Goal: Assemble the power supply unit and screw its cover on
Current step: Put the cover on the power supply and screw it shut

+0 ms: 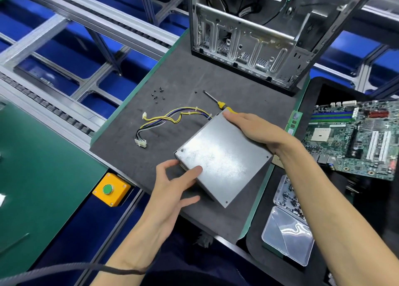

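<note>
Both our hands grip the power supply unit [222, 156] between them: left hand [172, 188] at its near corner, right hand [257, 130] clasping its far edge.

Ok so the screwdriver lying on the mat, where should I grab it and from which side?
Take the screwdriver by its yellow handle, coming from above on the right. It lies flat on the mat, thin shaft pointing away toward the screws, and the handle end sits beside the right hand, partly hidden behind the power supply. The bare shaft is probably too thin to grip well.
</note>
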